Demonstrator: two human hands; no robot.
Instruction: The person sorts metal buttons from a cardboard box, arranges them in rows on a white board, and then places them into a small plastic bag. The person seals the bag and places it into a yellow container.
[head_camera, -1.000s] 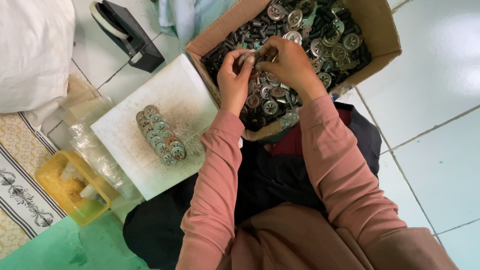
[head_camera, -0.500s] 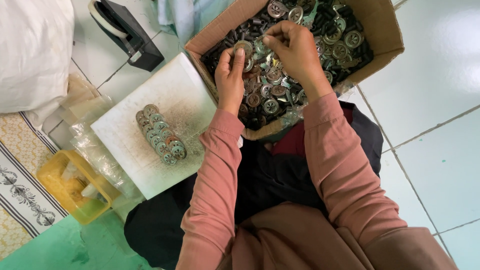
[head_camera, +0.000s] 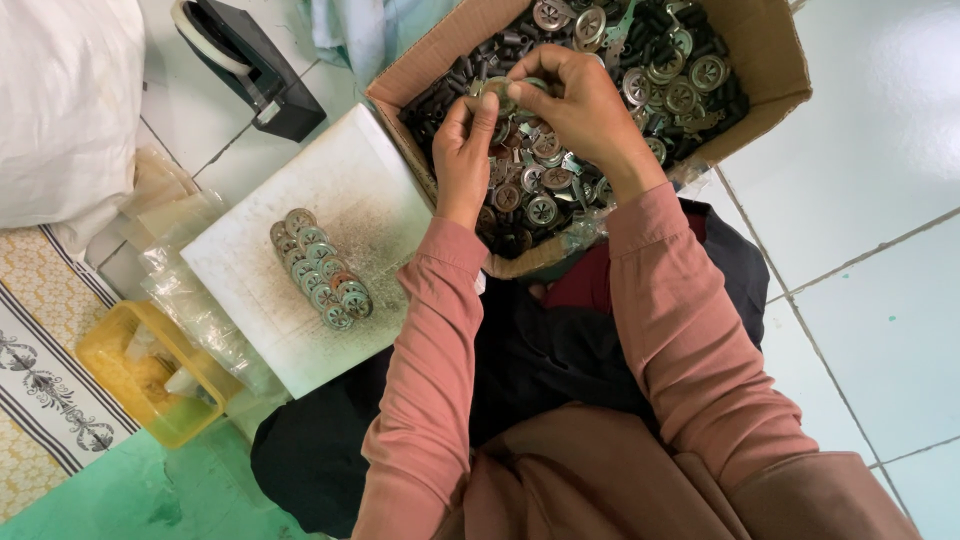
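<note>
Both my hands are raised over an open cardboard box (head_camera: 762, 52) full of several round metal discs and dark small parts. My left hand (head_camera: 466, 150) and my right hand (head_camera: 578, 103) pinch one round metal disc (head_camera: 497, 93) between their fingertips, above the box's left half. To the left, on a white board (head_camera: 340, 190), lies a double row of several stacked metal discs (head_camera: 320, 268). Both arms wear pink sleeves.
A black tape dispenser (head_camera: 250, 60) stands on the tiled floor at the top left. A white sack (head_camera: 60, 100) lies at the far left. A yellow plastic tub (head_camera: 150, 375) and clear plastic bags (head_camera: 190, 300) sit beside the board. White floor tiles (head_camera: 880, 250) extend right.
My hands have lifted a little out of the parts and come together on one disc. The camera view has shifted slightly; the stacked discs on the board have not moved.
</note>
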